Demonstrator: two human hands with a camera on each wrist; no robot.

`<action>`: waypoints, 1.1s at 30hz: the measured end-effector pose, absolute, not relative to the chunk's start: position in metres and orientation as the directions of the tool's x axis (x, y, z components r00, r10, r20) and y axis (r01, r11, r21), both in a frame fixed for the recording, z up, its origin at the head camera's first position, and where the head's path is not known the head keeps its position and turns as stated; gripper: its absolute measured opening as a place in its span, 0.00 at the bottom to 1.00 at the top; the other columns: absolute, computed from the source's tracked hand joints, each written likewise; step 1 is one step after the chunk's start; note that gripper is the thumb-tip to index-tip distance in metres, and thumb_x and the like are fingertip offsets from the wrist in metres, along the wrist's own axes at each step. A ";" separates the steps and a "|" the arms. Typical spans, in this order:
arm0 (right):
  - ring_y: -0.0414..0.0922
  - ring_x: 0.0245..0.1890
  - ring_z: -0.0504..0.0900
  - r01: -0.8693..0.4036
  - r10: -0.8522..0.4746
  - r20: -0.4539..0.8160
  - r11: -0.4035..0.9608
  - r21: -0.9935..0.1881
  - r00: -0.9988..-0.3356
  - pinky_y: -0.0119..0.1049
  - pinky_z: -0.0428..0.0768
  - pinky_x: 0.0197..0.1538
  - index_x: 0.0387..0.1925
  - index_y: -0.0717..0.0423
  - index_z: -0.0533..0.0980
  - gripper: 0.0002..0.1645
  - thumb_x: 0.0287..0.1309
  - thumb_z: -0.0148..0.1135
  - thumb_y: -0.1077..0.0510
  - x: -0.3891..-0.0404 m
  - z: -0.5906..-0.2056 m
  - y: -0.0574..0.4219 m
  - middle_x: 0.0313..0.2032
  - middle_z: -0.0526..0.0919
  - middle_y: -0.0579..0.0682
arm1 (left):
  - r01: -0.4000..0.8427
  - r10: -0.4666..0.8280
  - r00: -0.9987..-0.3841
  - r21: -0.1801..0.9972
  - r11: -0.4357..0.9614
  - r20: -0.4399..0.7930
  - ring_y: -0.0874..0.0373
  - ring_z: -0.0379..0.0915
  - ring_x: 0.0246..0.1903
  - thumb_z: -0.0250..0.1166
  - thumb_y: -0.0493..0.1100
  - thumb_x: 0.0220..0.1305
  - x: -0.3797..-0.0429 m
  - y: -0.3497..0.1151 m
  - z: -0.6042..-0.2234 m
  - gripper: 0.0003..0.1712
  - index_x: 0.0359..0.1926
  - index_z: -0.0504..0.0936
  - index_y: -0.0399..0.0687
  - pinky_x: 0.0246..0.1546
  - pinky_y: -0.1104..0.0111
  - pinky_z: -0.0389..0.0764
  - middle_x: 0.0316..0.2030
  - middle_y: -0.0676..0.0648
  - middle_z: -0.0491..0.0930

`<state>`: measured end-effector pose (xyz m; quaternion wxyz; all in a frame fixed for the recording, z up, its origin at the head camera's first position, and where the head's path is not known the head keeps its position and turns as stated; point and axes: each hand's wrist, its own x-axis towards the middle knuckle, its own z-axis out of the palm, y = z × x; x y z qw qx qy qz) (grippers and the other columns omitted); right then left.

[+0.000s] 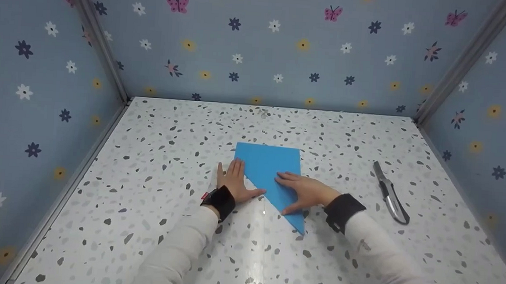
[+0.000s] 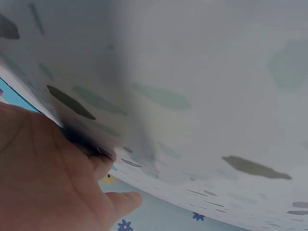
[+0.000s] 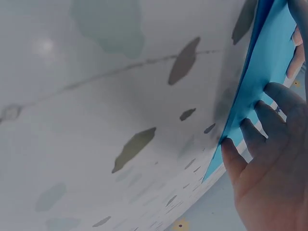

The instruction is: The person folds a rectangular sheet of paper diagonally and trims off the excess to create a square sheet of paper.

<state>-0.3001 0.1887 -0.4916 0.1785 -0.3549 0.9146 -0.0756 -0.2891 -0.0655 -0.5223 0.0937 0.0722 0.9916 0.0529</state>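
Observation:
A blue sheet of paper point(image 1: 267, 160) lies on the speckled table with a slanting lower-left edge that runs down to a sharp point at the lower right; it looks folded. My left hand point(image 1: 236, 185) rests at that slanting edge, fingers straight and thumb stretched toward the paper. On the paper's right part lies my right hand point(image 1: 306, 192), its fingers spread and touching the surface. In the right wrist view, the right fingertips point(image 3: 227, 141) press along the blue paper point(image 3: 248, 103). The left wrist view shows the left hand point(image 2: 53, 168) with only a strip of blue beside it.
A knife-like tool point(image 1: 391, 194) with a black and silver handle lies on the table point(image 1: 153, 188) to the right of my right hand. Flower-patterned panels point(image 1: 258, 50) enclose the table at the back and both sides. Each wrist wears a black band.

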 end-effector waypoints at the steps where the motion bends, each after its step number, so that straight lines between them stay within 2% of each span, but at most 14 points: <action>1: 0.56 0.83 0.49 -0.619 -0.673 -0.278 0.740 -0.263 -0.686 0.55 0.58 0.82 0.81 0.49 0.53 0.67 0.50 0.73 0.27 -0.299 -0.491 0.190 0.83 0.50 0.51 | 0.132 0.153 -0.971 0.122 0.984 -0.183 0.49 0.37 0.84 0.51 0.86 0.58 -0.289 -0.065 -0.522 0.70 0.83 0.40 0.44 0.83 0.42 0.37 0.84 0.43 0.40; 8: 0.59 0.83 0.50 -0.607 -0.662 -0.294 0.750 -0.263 -0.690 0.59 0.57 0.81 0.82 0.52 0.51 0.73 0.44 0.77 0.27 -0.291 -0.490 0.204 0.83 0.49 0.55 | 0.134 0.162 -0.968 0.151 0.979 -0.189 0.48 0.36 0.84 0.54 0.86 0.55 -0.288 -0.064 -0.523 0.73 0.83 0.39 0.43 0.83 0.42 0.35 0.84 0.42 0.40; 15: 0.59 0.83 0.50 -0.626 -0.667 -0.306 0.744 -0.233 -0.679 0.60 0.55 0.82 0.82 0.54 0.48 0.79 0.40 0.77 0.25 -0.279 -0.490 0.220 0.83 0.46 0.56 | 0.140 0.164 -0.967 0.134 0.981 -0.193 0.48 0.35 0.84 0.52 0.88 0.54 -0.292 -0.066 -0.527 0.74 0.83 0.38 0.44 0.83 0.42 0.35 0.84 0.42 0.38; 24: 0.55 0.84 0.46 -0.624 -0.655 -0.336 0.753 -0.208 -0.677 0.61 0.51 0.82 0.83 0.55 0.44 0.81 0.41 0.73 0.20 -0.269 -0.492 0.229 0.84 0.43 0.55 | 0.145 0.164 -0.971 0.114 0.983 -0.175 0.48 0.35 0.84 0.52 0.90 0.50 -0.294 -0.068 -0.532 0.77 0.83 0.38 0.43 0.83 0.42 0.37 0.84 0.41 0.39; 33: 0.54 0.84 0.46 -0.612 -0.638 -0.339 0.766 -0.196 -0.691 0.61 0.49 0.83 0.83 0.55 0.45 0.81 0.40 0.73 0.20 -0.268 -0.489 0.230 0.84 0.43 0.54 | 0.105 0.116 -0.974 0.067 0.992 -0.195 0.47 0.34 0.84 0.54 0.93 0.43 -0.286 -0.055 -0.522 0.83 0.82 0.38 0.40 0.84 0.45 0.37 0.83 0.39 0.38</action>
